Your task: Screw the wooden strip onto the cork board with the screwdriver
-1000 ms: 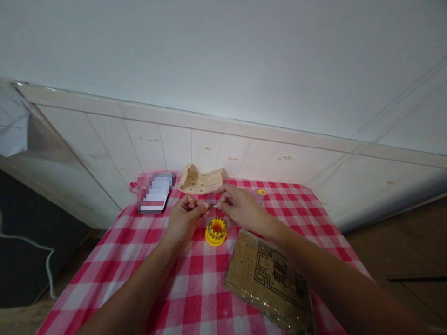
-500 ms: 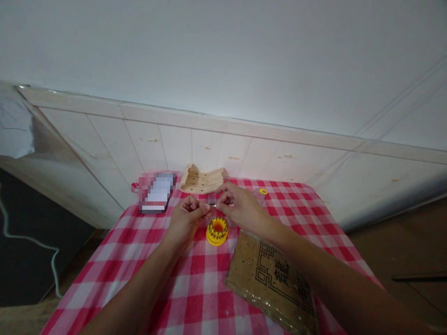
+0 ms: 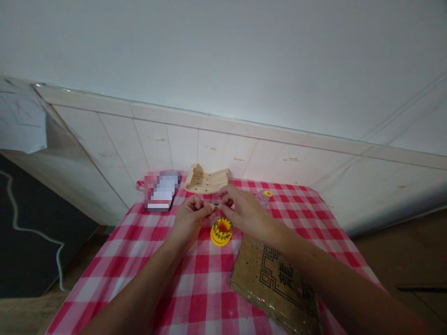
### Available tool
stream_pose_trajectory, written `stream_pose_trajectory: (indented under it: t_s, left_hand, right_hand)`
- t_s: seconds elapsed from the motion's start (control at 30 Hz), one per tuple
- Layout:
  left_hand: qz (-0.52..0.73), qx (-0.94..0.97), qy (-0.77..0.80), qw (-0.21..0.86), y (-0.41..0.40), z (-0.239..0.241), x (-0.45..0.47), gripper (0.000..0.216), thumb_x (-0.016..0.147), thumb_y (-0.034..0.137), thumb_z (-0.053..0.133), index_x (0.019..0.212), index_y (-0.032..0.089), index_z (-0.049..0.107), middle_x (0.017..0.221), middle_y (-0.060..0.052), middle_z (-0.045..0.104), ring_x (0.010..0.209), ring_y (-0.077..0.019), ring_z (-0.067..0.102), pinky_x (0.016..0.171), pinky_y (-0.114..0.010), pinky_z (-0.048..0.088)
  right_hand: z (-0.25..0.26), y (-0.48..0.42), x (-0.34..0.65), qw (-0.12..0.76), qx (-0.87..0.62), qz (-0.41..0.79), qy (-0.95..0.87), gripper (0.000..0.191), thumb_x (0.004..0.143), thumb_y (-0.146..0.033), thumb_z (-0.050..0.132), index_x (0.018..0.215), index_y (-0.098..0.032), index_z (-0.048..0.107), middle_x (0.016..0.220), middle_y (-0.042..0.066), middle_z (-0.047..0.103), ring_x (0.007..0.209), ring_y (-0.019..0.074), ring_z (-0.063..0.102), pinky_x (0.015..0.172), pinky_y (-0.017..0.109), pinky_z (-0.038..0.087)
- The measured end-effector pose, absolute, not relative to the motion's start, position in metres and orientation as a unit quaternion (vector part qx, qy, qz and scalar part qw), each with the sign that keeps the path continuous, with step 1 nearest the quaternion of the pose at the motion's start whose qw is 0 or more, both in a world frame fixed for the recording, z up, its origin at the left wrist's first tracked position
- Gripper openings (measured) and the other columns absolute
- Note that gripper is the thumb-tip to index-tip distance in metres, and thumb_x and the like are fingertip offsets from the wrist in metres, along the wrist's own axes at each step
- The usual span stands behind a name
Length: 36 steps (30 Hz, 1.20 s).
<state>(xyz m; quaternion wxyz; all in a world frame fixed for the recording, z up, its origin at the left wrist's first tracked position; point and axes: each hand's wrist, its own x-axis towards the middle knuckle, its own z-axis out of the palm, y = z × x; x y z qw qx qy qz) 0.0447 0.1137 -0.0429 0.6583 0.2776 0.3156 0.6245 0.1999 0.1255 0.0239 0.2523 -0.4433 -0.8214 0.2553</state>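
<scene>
Both of my hands meet above a red-and-white checked tablecloth point(image 3: 150, 260). My left hand point(image 3: 191, 217) is curled into a loose fist, thumb and fingers pinched at its right side. My right hand point(image 3: 240, 210) pinches toward it from the right. Between the two sets of fingertips is a tiny dark-and-silver piece point(image 3: 216, 204), too small to name. Just below the fingertips stands a small yellow round holder point(image 3: 221, 231) with an orange centre and small dark bits round its rim.
A brown board with dark line patterns point(image 3: 275, 284) lies under my right forearm. A pale wooden slatted piece point(image 3: 206, 180) and a pixelated flat object point(image 3: 162, 196) sit at the table's far edge. A small yellow ring point(image 3: 267, 193) lies far right. A white panelled wall point(image 3: 244, 153) stands behind.
The view has shifted a little to the right. My hands stay pinched together over the yellow holder, with only slight finger movement.
</scene>
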Motion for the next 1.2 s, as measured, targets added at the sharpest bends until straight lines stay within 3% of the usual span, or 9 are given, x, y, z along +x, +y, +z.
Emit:
stream_pose_trajectory:
  t_s: [0.4, 0.8, 1.03, 1.2]
  left_hand:
    - [0.634, 0.282, 0.306, 0.652, 0.1143, -0.0426, 0.0449, 0.054, 0.060, 0.018, 0.084, 0.062, 0.020, 0.030, 0.052, 0.006, 0.057, 0.051, -0.0096, 0.055, 0.054, -0.021, 0.040]
    - [0.640, 0.307, 0.326, 0.624, 0.1136, -0.0410, 0.0449, 0.052, 0.058, 0.018, 0.084, 0.061, 0.020, 0.031, 0.053, 0.005, 0.058, 0.050, -0.0102, 0.056, 0.053, -0.021, 0.039]
    - [0.620, 0.291, 0.318, 0.656, 0.1116, -0.0405, 0.0455, 0.054, 0.061, 0.019, 0.083, 0.062, 0.020, 0.029, 0.050, 0.007, 0.054, 0.048, -0.0081, 0.051, 0.052, -0.020, 0.038]
    - [0.633, 0.304, 0.326, 0.634, 0.1119, -0.0373, 0.0452, 0.054, 0.058, 0.017, 0.082, 0.060, 0.021, 0.028, 0.050, 0.006, 0.055, 0.048, -0.0095, 0.053, 0.052, -0.021, 0.038]
  right_hand:
    - [0.0314, 0.1256, 0.1972, 0.240, -0.437, 0.229, -0.836, 0.022, 0.083, -0.008, 0.055, 0.102, -0.020, 0.055, 0.088, 0.005, 0.070, 0.074, 0.0167, 0.068, 0.065, 0.029, 0.051]
    - [0.0283, 0.1307, 0.1968, 0.272, -0.466, 0.319, -0.779, 0.020, 0.078, -0.006, 0.056, 0.090, -0.022, 0.056, 0.071, 0.000, 0.068, 0.064, 0.0147, 0.065, 0.055, 0.027, 0.048]
    - [0.0274, 0.1301, 0.1993, 0.247, -0.432, 0.261, -0.827, 0.023, 0.081, -0.007, 0.056, 0.098, -0.022, 0.057, 0.078, 0.002, 0.070, 0.069, 0.0162, 0.066, 0.058, 0.028, 0.048]
    - [0.0250, 0.1316, 0.1981, 0.268, -0.452, 0.325, -0.787, 0.019, 0.080, -0.007, 0.057, 0.092, -0.022, 0.056, 0.075, 0.001, 0.069, 0.068, 0.0164, 0.066, 0.058, 0.028, 0.050]
